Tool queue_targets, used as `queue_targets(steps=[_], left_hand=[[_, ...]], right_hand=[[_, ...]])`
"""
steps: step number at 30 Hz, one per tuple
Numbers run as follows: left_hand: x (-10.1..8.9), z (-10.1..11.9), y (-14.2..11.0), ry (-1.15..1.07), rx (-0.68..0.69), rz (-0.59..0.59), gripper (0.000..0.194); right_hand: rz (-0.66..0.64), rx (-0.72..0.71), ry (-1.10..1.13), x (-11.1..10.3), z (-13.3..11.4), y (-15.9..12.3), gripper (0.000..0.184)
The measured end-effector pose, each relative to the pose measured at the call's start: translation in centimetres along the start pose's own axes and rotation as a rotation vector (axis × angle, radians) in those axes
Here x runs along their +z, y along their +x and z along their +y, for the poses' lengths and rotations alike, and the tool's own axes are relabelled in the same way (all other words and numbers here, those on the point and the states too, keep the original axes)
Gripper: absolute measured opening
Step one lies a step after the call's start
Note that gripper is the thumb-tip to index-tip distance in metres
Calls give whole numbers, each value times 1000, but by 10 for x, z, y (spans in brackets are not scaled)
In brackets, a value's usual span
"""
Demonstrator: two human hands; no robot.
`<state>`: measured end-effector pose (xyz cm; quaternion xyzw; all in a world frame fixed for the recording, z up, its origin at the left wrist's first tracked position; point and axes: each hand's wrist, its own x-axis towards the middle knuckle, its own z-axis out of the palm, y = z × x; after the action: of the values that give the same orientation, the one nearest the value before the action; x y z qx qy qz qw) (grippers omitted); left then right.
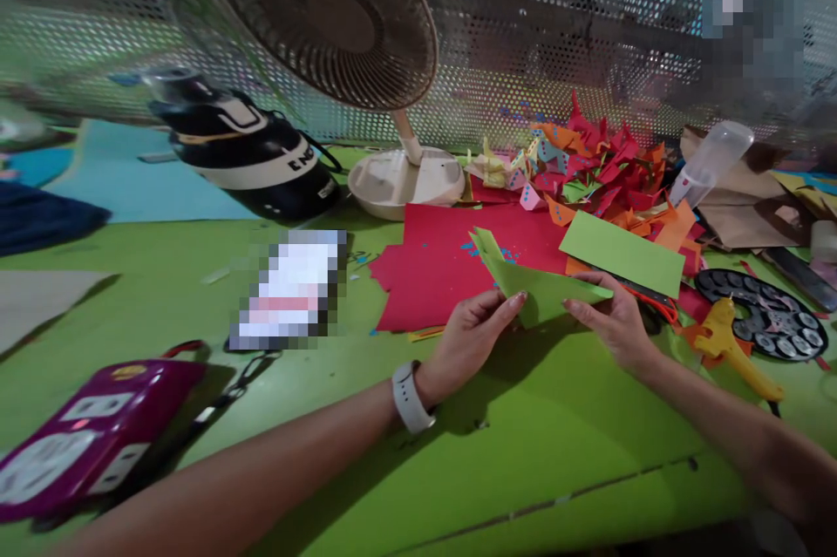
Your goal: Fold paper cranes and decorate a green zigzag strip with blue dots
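A folded piece of light green paper (542,291) is held up between both hands, over the green table. One narrow folded point of it sticks up at the left, and a wider flap reaches to the right. My left hand (480,326), with a white band at the wrist, pinches its lower left part between thumb and fingers. At the right end, my right hand (615,317) grips the paper, thumb in front and fingers behind. Just behind lie a red paper sheet (432,269) with blue bits on it and a flat light green paper rectangle (624,252).
Folded paper figures (602,156) pile up at the back right. A yellow glue gun (738,352) and a black round palette (762,313) lie right. A fan (340,16), a black jug (255,147), a phone (291,291) and a purple power strip (98,435) stand left.
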<state>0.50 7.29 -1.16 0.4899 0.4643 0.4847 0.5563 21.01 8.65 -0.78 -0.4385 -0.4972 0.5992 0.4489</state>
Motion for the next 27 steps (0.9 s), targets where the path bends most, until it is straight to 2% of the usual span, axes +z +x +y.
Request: queue_targets(steps=[4,9,12,16,18,23,25,27], left_hand=[[1,0,1,-44,8,-24,36],[-1,-4,2,-4,69,10,33],[0,-5,1,-44,77,-16,35],[3,-2,0,-215,65,-88,39],[4,-1,0,-251,89,-65,40],[4,-2,3,-340,107,87,45],[3,-2,4,-350,108,80,45],[3,-3,4,-343,101,25,41]], right_hand=[[-34,-30,49,3,-2,1,53],[-106,-63,-35,5,-2,3,33],[-54,-62,-53,3,2,3,31],[-24,-54,-60,0,6,2,31],[-35,-85,-80,-1,5,0,31],[13,-134,-217,-1,2,-3,32],[28,-128,-206,-1,2,-3,35],[21,-116,-141,1,2,-4,35]])
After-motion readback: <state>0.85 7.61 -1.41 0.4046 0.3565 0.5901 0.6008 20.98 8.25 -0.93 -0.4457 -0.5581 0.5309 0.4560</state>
